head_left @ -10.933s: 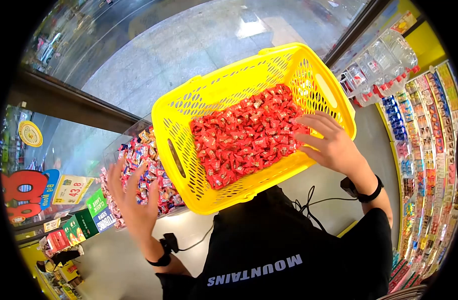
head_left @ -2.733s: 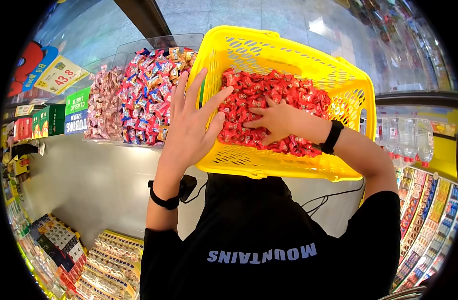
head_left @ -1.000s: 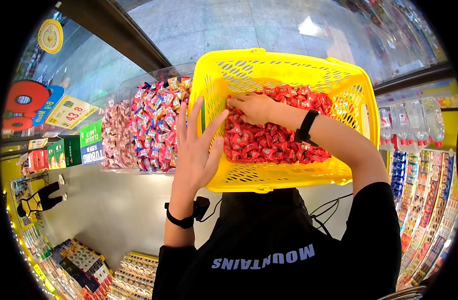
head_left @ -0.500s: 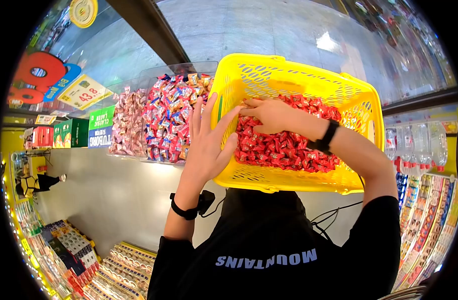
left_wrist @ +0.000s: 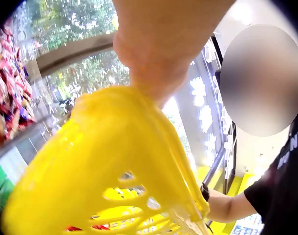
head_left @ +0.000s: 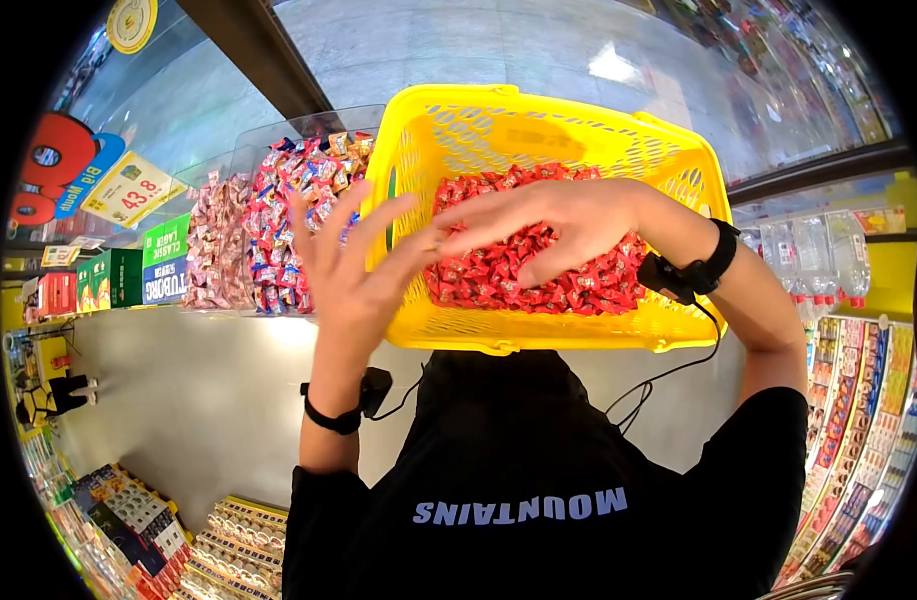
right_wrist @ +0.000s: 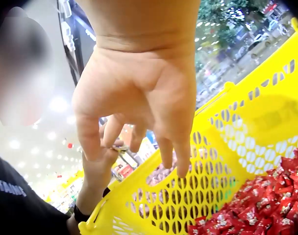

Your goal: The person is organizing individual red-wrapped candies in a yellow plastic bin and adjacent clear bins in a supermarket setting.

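A yellow basket [head_left: 458, 101] with pierced walls holds a layer of red-wrapped candies [head_left: 578, 287]. My left hand [head_left: 353, 285] is raised at the basket's left end, its fingers spread. In the left wrist view, the basket's outer wall [left_wrist: 90, 147] fills much of the picture below the left hand. My right hand [head_left: 563, 225] hovers above the candies with its fingers stretched leftward, their tips overlapping the left hand in the head view. From the right wrist view, the right hand [right_wrist: 139, 98] hangs with loose fingers and holds nothing; the red candies [right_wrist: 259, 208] lie lower right.
Left of the basket are clear bins of mixed-colour candies [head_left: 288, 230] and pink-wrapped candies [head_left: 218, 245]. A price sign [head_left: 133, 190] and beer cartons [head_left: 163, 260] stand beyond. Water bottles [head_left: 828, 255] and a stocked shelf [head_left: 858, 400] are at right. A cable [head_left: 668, 375] hangs from the right wrist.
The right hand first rested at the basket's right, then worked among the candies at its left end; now it is lifted off them. The left hand stays raised at the left end.
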Demonstrator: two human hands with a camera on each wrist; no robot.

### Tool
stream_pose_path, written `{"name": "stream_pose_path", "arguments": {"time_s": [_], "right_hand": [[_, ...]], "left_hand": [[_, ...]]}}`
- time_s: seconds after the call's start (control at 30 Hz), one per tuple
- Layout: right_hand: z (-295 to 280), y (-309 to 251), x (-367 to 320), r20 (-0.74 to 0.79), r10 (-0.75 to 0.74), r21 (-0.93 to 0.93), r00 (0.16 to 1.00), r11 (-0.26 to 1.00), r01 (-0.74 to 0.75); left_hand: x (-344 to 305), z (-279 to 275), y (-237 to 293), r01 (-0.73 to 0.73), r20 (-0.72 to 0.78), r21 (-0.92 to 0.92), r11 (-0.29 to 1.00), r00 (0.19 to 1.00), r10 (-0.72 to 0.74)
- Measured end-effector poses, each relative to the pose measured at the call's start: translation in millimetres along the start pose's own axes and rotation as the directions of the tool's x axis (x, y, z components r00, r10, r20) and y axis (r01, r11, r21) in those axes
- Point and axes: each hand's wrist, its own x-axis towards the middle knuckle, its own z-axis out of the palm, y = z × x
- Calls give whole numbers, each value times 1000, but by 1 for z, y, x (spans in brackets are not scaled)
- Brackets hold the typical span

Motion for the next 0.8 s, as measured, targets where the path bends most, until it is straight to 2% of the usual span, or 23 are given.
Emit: {"name": "stream_pose_path", "arguments": {"time_s": [0.07, 0.13, 0.2, 0.27, 0.37, 0.4, 0.5, 0.6, 0.63, 0.73, 0.8], "right_hand": [[4, 29, -9, -118, 57, -134, 991, 988, -73], [26, 65, -25, -109, 139, -380, 984, 909, -171], [49, 80, -23, -34, 257, -715, 966, 669, -203], [72, 92, -10, -20, 190, -730, 982, 668, -144], [103, 121, 16, 37, 20, -755, 999, 656, 15], [112, 133, 25, 65, -48, -760, 997, 645, 81], [131, 162, 50, 96, -93, -786, 991, 604, 133], [114, 144, 59, 109, 190, -798, 976, 602, -28], [106, 143, 56, 99, 274, -840, 957, 538, -67], [93, 160, 39, -52, 399, -875, 915, 424, -234], [82, 159, 22, -111, 364, -876, 925, 404, -264]], "left_hand": [[-12, -8, -23, 18, -37, 76, 997, 999, -15], [-31, -11, -51, 162, -58, 177, 971, 986, -154], [-41, -4, -58, 281, -53, 264, 923, 959, -277], [-46, 0, -59, 357, -7, 342, 869, 926, -378], [-45, 5, -52, 415, -12, 78, 906, 909, -416], [-41, 6, -46, 388, 13, 12, 922, 922, -388], [-20, 7, -18, 340, 120, -138, 930, 938, -325], [-4, 16, 6, 305, 305, -146, 941, 919, -250], [-5, 18, 7, 320, 350, -117, 940, 899, -262], [-7, 22, 6, 336, 455, -30, 941, 843, -286], [-5, 21, 7, 334, 480, 34, 942, 822, -308]]}}
